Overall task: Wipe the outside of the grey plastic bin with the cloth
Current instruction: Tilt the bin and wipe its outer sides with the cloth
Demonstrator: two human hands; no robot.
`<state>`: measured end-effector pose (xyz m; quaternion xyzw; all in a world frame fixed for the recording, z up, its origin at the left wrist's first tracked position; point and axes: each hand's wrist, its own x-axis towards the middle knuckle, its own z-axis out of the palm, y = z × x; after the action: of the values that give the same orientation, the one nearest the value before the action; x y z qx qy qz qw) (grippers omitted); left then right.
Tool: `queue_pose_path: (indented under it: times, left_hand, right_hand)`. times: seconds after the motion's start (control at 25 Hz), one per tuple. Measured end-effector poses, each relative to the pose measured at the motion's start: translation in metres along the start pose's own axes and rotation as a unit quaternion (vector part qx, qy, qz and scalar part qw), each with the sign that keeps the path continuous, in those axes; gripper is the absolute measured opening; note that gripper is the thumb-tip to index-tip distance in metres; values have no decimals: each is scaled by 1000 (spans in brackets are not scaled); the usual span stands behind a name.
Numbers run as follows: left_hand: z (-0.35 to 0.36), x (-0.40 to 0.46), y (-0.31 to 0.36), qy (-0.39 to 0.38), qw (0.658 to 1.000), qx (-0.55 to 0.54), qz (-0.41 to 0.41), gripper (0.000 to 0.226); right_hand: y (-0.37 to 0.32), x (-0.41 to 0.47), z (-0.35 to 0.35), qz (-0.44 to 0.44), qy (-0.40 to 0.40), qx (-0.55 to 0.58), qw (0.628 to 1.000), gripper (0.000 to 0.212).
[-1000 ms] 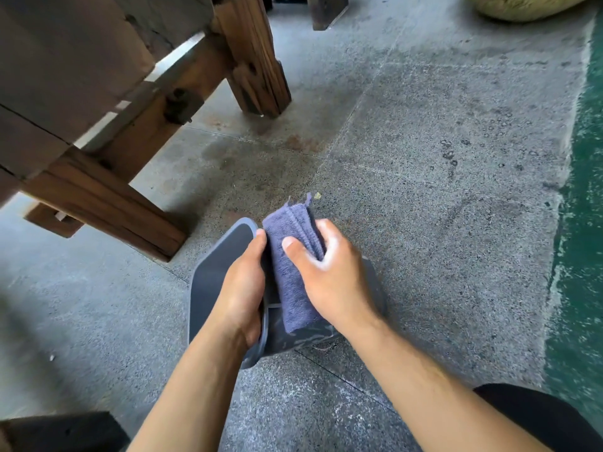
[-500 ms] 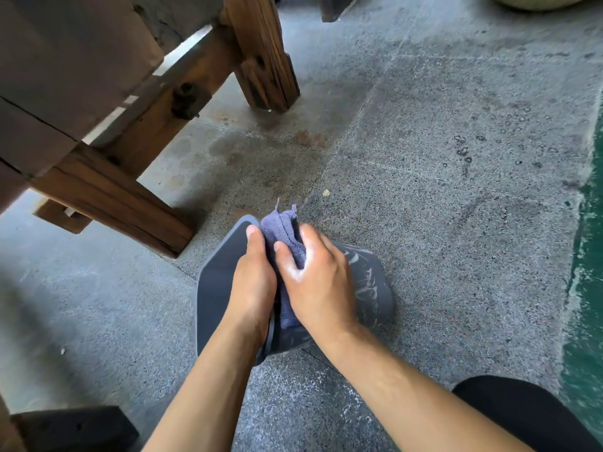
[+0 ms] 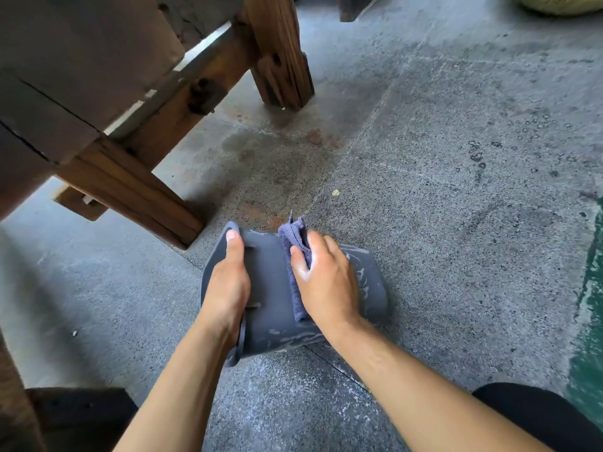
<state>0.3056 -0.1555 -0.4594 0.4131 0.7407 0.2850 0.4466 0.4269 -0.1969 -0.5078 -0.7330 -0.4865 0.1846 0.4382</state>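
The grey plastic bin (image 3: 270,288) lies on its side on the concrete floor, rim to the left, base to the right. My left hand (image 3: 226,285) grips the rim, fingers over the edge. My right hand (image 3: 326,278) presses a folded blue-purple cloth (image 3: 295,243) flat against the bin's upper side wall. Pale smears show on the wall near the base and along the near side. Most of the cloth is hidden under my right hand.
A heavy wooden bench (image 3: 124,102) stands to the left and behind the bin, one leg close to the rim. A dark wooden block (image 3: 75,415) sits at lower left. Green painted floor (image 3: 590,321) runs along the right edge.
My right hand has slid the cloth to the right along the bin wall, away from my left hand. More of the grey wall shows between the hands. The left hand keeps its hold on the rim.
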Motion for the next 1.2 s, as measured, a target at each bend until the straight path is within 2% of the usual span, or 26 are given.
queue_pose_path:
  times: [0.16,0.44,0.52,0.72,1.04,1.2]
  left_hand:
    - [-6,2,0,5,1000,-20,-7,70]
    - [-8,6,11,-26,999,3,22,58]
    - [-9,9,15,-27,999,16,34,64]
    - [-15,12,15,-21,999,28,12,99]
    - [-15,9,12,17,998,46,28,78]
    - [-9,3,16,23,998,43,24,80]
  right_hand:
    - [5,5,8,4,-11,-24,1000,21]
    - [32,20,0,-7,-51,-95,994,23]
    - [37,24,-3,-9,-53,-105,993,23]
    - [51,27,-1,9,-46,-110,993,21]
    - [89,34,2,52,-26,-71,996,29]
    - [111,33,-7,87,-28,-76,993,29]
